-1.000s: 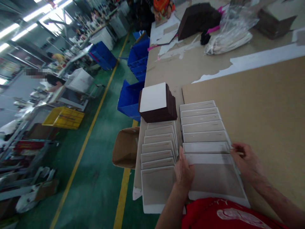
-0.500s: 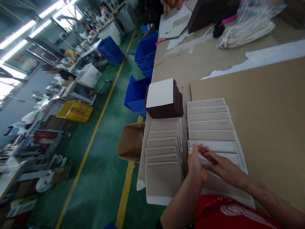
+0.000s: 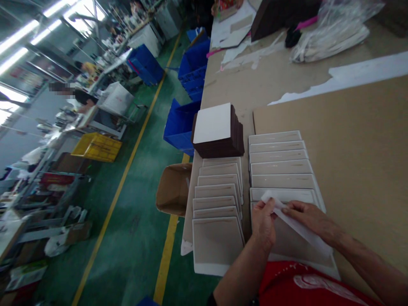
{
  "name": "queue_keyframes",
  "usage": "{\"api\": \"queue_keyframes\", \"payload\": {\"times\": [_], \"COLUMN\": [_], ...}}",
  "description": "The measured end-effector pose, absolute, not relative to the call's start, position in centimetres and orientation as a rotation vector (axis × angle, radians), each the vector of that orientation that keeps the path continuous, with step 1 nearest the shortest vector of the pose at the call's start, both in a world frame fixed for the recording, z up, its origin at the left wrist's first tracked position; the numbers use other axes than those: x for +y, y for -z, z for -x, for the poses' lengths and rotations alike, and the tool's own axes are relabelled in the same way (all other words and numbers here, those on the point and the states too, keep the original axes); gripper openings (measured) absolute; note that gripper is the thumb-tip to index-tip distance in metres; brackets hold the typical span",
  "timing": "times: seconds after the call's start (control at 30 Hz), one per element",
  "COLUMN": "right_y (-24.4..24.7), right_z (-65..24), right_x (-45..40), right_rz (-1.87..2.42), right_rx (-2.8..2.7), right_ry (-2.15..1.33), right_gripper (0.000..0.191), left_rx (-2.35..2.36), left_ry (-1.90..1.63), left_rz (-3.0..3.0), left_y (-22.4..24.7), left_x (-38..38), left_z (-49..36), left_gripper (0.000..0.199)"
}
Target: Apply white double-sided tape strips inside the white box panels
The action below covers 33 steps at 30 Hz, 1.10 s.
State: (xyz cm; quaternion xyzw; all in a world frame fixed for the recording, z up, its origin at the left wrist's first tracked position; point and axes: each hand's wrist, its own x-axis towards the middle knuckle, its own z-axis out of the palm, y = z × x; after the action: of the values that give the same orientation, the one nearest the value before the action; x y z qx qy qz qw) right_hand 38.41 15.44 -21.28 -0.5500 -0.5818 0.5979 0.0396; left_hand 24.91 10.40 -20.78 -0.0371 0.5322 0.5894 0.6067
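A white paper strip (image 3: 301, 229) runs slantwise between my hands, over the right row of overlapping beige panels (image 3: 282, 168). My left hand (image 3: 264, 223) pinches the strip near its upper left end. My right hand (image 3: 307, 216) has thumb and fingers closed on the strip's edge, a little to the right; the strip's lower end trails beneath the right wrist. Left of my left arm lies a second row of overlapping beige panels (image 3: 218, 242) with pale edges. Behind that row stands a stack of dark brown panels (image 3: 237, 136) topped by a white sheet (image 3: 213, 123).
Blue crates (image 3: 180, 127) and a cardboard box (image 3: 172, 189) stand along the table's left edge. Further back on the table lie a clear plastic bag (image 3: 331, 42) and torn white paper (image 3: 366, 68). Another person (image 3: 84, 97) sits at a bench across the green aisle.
My hands have moved apart, the right one shifting to the right. The white strip, mostly covered by my fingers before, now shows stretched out at length between and below them.
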Motion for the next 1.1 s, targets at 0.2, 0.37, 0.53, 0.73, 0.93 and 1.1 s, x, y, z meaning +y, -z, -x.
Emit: {"api": "queue_keyframes", "payload": {"times": [0.2, 0.37, 0.53, 0.73, 0.93, 1.1], "right_y": [22.8, 21.9, 22.0, 23.5, 24.3, 25.1], "right_z": [-38.8, -39.4, -39.4, -37.7, -35.6, -35.0], "right_x": [17.2, 20.8, 24.1, 27.0, 28.2, 28.5], "right_rz": [1.705, 1.596, 1.573, 1.580, 1.521, 1.533], "right_rx": [-1.608, -1.921, -2.134, -2.282, -2.396, -2.431], "right_ry": [-1.791, -1.827, -1.715, -1.499, -1.510, -1.466], "right_gripper": [0.047, 0.053, 0.056, 0.058, 0.051, 0.048], "left_rx": [1.419, 1.502, 1.731, 2.030, 2.148, 2.247], "left_ry": [-1.357, -1.363, -1.389, -1.421, -1.334, -1.250], "left_rz": [0.039, -0.083, -0.370, -0.950, -1.278, -1.341], "left_y": [22.4, 23.5, 24.4, 26.3, 29.0, 29.6], "left_x": [10.7, 11.9, 13.0, 13.6, 13.6, 13.3], "left_z": [-25.9, -25.6, -24.2, -22.7, -22.7, -22.7], "left_gripper": [0.048, 0.049, 0.030, 0.018, 0.028, 0.031]}}
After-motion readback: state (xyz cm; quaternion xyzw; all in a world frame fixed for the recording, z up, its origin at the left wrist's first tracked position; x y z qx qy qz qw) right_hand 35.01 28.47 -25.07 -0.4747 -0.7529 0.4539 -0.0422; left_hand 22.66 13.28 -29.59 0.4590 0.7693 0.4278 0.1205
